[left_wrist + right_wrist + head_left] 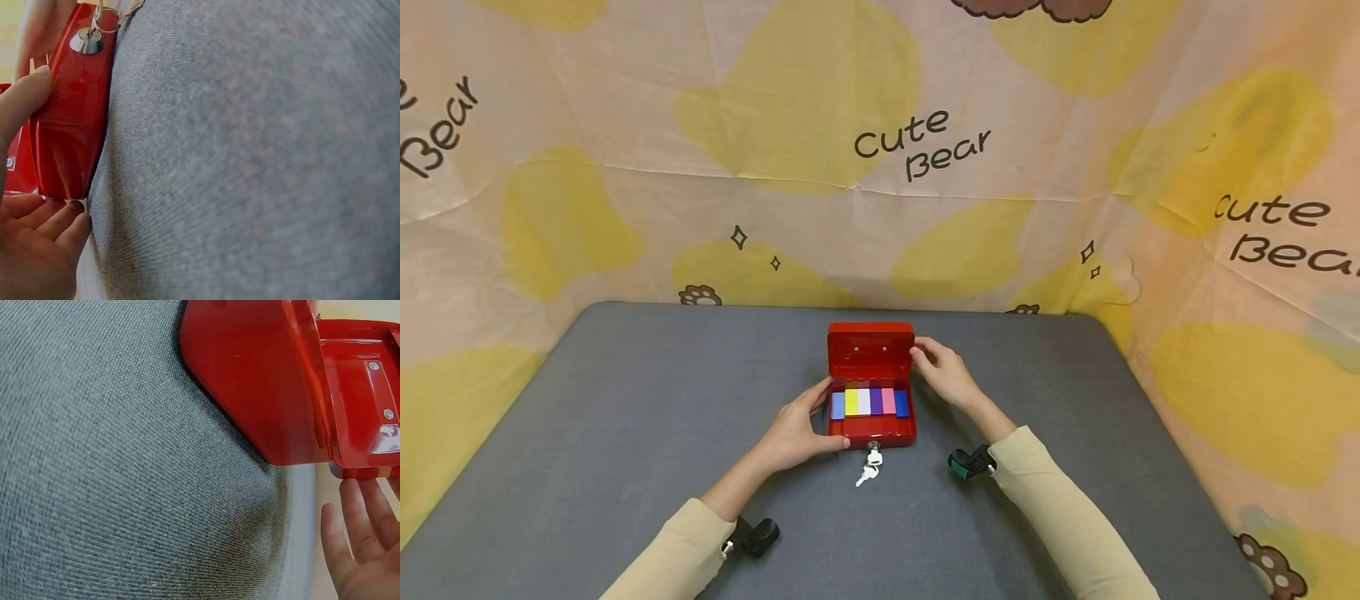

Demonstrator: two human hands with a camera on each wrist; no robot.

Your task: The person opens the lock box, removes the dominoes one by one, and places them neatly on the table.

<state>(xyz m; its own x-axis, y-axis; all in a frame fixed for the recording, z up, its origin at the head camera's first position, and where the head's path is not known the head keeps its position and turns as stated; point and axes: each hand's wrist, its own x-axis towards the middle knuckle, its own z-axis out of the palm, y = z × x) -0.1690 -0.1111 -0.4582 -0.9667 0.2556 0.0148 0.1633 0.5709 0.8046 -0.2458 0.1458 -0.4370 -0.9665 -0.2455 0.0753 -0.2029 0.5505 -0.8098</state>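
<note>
An open red metal cash box (887, 431) sits on the table with its lid (871, 354) raised at the back. Inside lies a row of several coloured blocks (870, 402), blue, yellow, white, purple and pink among them. My left hand (793, 429) holds the box's left side, thumb at the front edge and fingers along the side wall. Beside the lid's right edge, my right hand (946, 375) touches it with extended fingers (356, 509). Keys (870, 468) on a ring hang from the front lock (86, 41).
A grey cloth-covered table (700, 375) lies under everything. Behind and beside it hangs a printed curtain (820, 100) with yellow patches and lettering. Black wrist devices (754, 537) are strapped near both sleeves.
</note>
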